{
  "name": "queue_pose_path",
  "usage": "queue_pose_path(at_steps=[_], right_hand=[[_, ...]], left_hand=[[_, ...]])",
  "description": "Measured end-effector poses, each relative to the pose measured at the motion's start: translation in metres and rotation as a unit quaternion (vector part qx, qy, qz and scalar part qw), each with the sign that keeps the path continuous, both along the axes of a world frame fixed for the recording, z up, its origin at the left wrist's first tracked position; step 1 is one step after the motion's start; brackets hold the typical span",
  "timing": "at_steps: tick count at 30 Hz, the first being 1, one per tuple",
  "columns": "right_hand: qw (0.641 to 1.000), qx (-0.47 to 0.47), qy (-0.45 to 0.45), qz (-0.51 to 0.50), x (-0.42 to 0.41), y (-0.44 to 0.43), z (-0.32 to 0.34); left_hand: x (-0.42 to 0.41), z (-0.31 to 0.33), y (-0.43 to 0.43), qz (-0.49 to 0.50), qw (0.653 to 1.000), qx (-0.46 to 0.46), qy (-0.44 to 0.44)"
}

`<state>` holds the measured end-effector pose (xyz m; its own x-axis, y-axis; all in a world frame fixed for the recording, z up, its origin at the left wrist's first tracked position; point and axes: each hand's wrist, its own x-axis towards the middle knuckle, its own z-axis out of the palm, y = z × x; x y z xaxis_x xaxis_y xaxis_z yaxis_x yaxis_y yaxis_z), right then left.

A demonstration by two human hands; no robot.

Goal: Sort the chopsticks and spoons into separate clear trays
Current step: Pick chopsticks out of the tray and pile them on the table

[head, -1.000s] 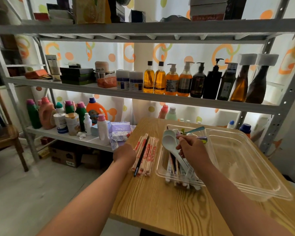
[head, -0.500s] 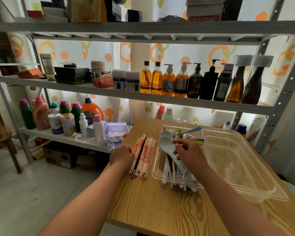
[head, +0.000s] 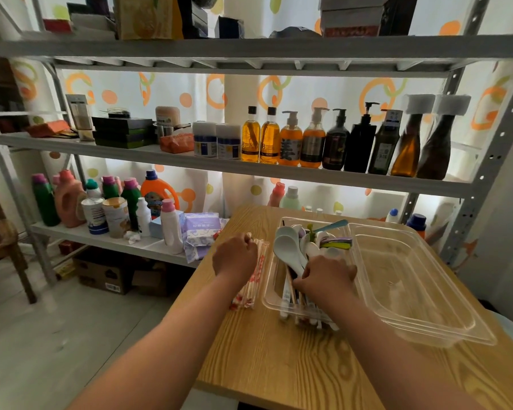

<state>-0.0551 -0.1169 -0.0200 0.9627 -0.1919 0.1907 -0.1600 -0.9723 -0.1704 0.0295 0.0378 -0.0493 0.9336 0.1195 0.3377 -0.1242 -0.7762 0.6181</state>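
A clear tray (head: 269,303) on the wooden table holds white spoons (head: 287,247), coloured spoons (head: 336,242) and several chopsticks (head: 290,294). My right hand (head: 327,275) reaches down into this tray below the spoons, its thumb and curled fingers pinching chopsticks. A bundle of wrapped chopsticks (head: 250,287) lies on the table left of the tray. My left hand (head: 234,257) lies over the bundle's far half, fingers curled round its upper ends. A second, larger clear tray (head: 412,279) stands to the right with nothing in it.
A metal shelf rack (head: 249,170) full of bottles stands right behind the table (head: 278,365). Lower shelf items, including a white bottle (head: 170,229) and tissue packs (head: 200,232), sit just left of the table. The table's left edge drops to open floor.
My left hand has shifted right from the bare table onto the wrapped chopsticks. My right hand has moved from the spoons down towards me, into the chopsticks in the tray.
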Motion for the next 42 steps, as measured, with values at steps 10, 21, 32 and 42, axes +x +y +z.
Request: queue_pose_path(at_steps=[10,21,32,42], right_hand=[[0.996,-0.073,0.042,0.004,-0.004,0.011,-0.003],[1.000,-0.002,0.021,-0.019,0.001,0.006,-0.009],[0.969,0.239,-0.050,-0.036,0.001,-0.005,-0.003],[0.910,0.405,-0.090,0.004,0.001,-0.014,0.007]], left_hand=[[-0.028,0.010,-0.049,-0.058,0.998,-0.026,-0.005],[-0.032,0.007,-0.053,-0.039,0.997,0.046,-0.041],[-0.031,0.008,-0.054,-0.022,0.998,0.050,-0.015],[-0.034,0.008,-0.054,-0.032,0.996,0.068,-0.044]])
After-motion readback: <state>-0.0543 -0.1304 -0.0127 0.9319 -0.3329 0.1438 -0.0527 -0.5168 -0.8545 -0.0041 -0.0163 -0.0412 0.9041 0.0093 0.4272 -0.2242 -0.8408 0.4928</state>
